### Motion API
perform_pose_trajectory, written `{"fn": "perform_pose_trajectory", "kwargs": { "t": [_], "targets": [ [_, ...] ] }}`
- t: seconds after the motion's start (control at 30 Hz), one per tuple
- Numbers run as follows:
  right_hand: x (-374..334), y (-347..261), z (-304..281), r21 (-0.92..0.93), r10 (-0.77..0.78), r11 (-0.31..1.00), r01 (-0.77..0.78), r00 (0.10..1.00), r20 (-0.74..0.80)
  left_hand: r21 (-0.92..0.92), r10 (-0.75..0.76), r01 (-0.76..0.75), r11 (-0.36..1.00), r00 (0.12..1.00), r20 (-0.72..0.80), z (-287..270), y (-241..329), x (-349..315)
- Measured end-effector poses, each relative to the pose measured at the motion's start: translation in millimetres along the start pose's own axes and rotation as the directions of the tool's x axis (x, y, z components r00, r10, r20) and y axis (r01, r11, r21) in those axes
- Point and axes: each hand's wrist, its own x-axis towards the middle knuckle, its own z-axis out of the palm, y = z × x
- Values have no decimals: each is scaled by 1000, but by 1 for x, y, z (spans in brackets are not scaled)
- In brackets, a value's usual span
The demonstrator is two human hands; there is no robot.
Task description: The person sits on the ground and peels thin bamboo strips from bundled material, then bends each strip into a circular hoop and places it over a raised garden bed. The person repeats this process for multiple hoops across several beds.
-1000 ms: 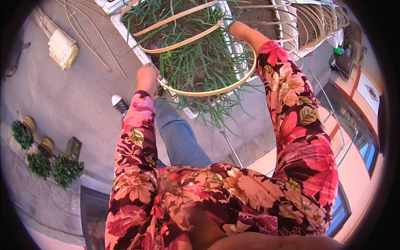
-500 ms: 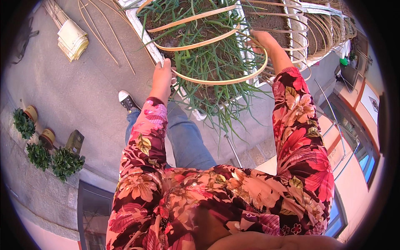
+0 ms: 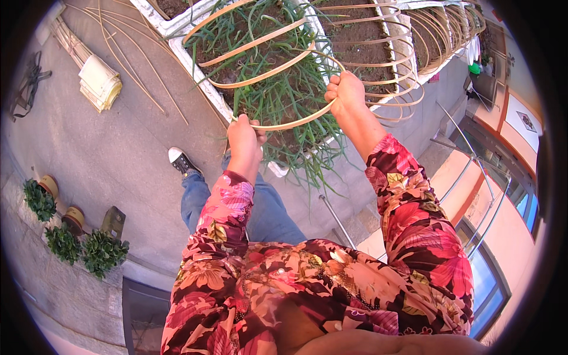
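Gripping bent bamboo strip (ends hidden): both hands.

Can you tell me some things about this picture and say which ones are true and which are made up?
1. Both hands hold one bent bamboo strip. True: the left hand and the right hand each grip an end of the bamboo strip.
2. The planter box is full of red flowers. False: the planter box holds long green grassy leaves and bare soil.
3. More bent strips already arch over the soil. True: a row of arched strips runs along the box.
4. The person wears plain white sleeves. False: the sleeves are red and flowery.
5. Small green potted plants sit at the lower left. True.
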Motion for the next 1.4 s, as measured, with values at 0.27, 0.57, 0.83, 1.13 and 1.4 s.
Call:
{"fn": "perform_pose_trajectory", "kwargs": {
  "t": [0.27,0.57,0.83,1.13,1.4],
  "targets": [
    [19,23,9,64,117,990,-125,987,114,39,0,4,999,995,-104,-7,7,37],
    [56,56,38,361,108,923,-135,990,95,37,-56,59,998,994,-98,-21,17,94],
    [66,62,55,295,-8,955,13,1000,-21,15,-93,94,995,995,-42,-30,18,99],
    [54,43,46,-7,-155,988,154,987,-43,275,31,-68,959,990,136,-86,13,55],
    [-75,130,10,-36,-504,855,518,844,185,194,88,-61,979,988,-131,-256,-8,32]
  ]
}}
